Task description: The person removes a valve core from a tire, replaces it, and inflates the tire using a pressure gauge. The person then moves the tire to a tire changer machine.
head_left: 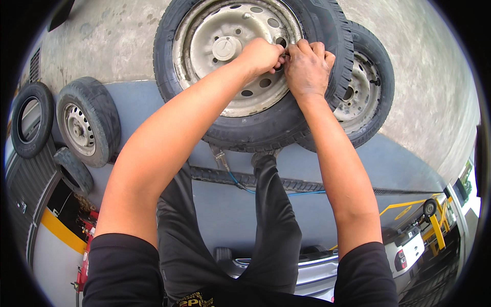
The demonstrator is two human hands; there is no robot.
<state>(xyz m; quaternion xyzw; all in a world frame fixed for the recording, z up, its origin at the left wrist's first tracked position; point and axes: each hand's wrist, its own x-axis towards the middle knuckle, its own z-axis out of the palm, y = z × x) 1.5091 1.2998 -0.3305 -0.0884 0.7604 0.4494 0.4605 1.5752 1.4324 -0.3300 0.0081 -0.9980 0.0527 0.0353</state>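
A large wheel, a black tyre [255,127] on a worn, dirty cream steel rim [207,43], fills the upper middle of the head view. Both my hands meet at the right part of the rim, close to one of its round holes. My left hand [262,55] is closed, its fingers pinched together. Right against it, my right hand [309,69], darkened with grime, has its fingers curled and pinched too. Whatever small thing lies between the fingertips is hidden. A round cap [226,48] covers the hub, left of my hands.
Behind the large wheel on the right, a second wheel [376,92] partly shows. At left are a wheel [94,120] and loose tyres [33,120]. An air hose [307,193] with a metal fitting [219,155] crosses the grey-blue floor by my feet. Vehicles [406,253] are at the lower edge.
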